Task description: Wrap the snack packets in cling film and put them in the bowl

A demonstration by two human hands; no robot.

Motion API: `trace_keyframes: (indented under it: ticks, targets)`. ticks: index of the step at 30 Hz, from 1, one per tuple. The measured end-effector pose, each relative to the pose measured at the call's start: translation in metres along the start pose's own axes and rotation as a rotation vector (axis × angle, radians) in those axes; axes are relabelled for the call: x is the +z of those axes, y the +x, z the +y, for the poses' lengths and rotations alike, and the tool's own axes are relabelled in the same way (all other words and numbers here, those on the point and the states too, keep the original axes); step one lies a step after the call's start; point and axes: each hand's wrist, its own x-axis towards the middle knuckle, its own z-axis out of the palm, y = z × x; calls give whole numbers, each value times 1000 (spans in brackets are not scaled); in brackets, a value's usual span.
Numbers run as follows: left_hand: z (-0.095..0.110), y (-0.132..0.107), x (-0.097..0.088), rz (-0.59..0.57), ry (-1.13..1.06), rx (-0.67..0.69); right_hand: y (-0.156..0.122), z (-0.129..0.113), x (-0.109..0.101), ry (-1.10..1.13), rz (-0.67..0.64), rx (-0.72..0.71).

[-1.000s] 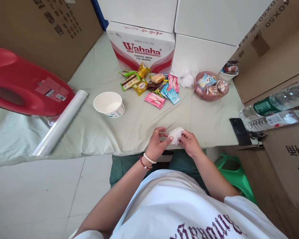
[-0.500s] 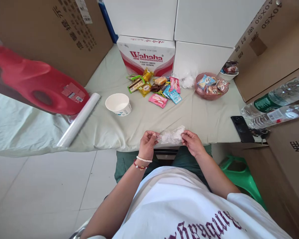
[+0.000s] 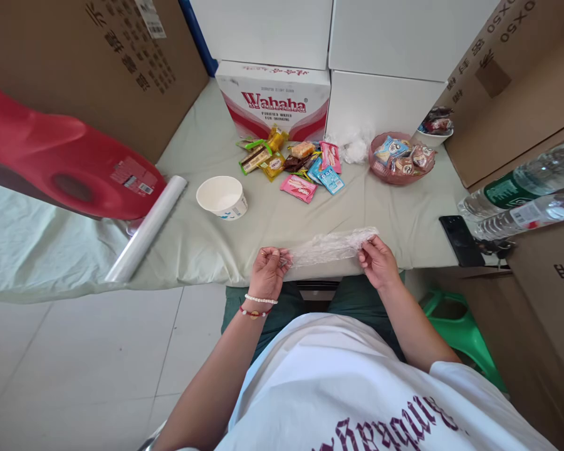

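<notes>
A crumpled piece of clear plastic film (image 3: 329, 246) is stretched between my two hands just above the near edge of the cloth-covered table (image 3: 244, 225). My left hand (image 3: 269, 273) pinches its left end, fingers closed. My right hand (image 3: 378, 262) pinches the right end, fingers closed too. A white paper bowl (image 3: 221, 196) stands empty to the left, beyond my left hand. Several wrapped snacks (image 3: 294, 166) lie in a loose pile further back.
A roll of cling film (image 3: 146, 228) lies at the left beside a red plastic tub (image 3: 61, 163). A pink bowl of snacks (image 3: 401, 161) sits back right. A black phone (image 3: 461, 240) and two water bottles (image 3: 517, 200) are at the right. Cardboard boxes (image 3: 272, 103) surround the table.
My hands have moved apart, pulling the balled-up plastic film out into a long strip. The right hand went right and slightly up; the left stayed near the table edge.
</notes>
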Motion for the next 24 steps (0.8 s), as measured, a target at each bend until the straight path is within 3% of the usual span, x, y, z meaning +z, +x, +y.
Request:
trace_keyframes:
  ticks: [4,6,9,12,17,21,24]
  targets:
    - [14,0,-8,-12,102,-6,10,6,3,-134,-11,-33]
    - [25,-2,-7,37,228,70,14,10,6,-215,-30,-37]
    - [38,-5,6,62,552,291,16,13,13,-327,-76,-35]
    - [34,-3,27,-66,778,401,16,15,24,-368,-144,-18]
    - [-1,4,49,-280,799,121,16,18,35,-350,-230,-48]
    - [-15,3,52,-226,701,61,11,18,31,-458,-160,-316]
    - [-13,-2,53,-263,655,53,7,21,29,-693,-273,-449]
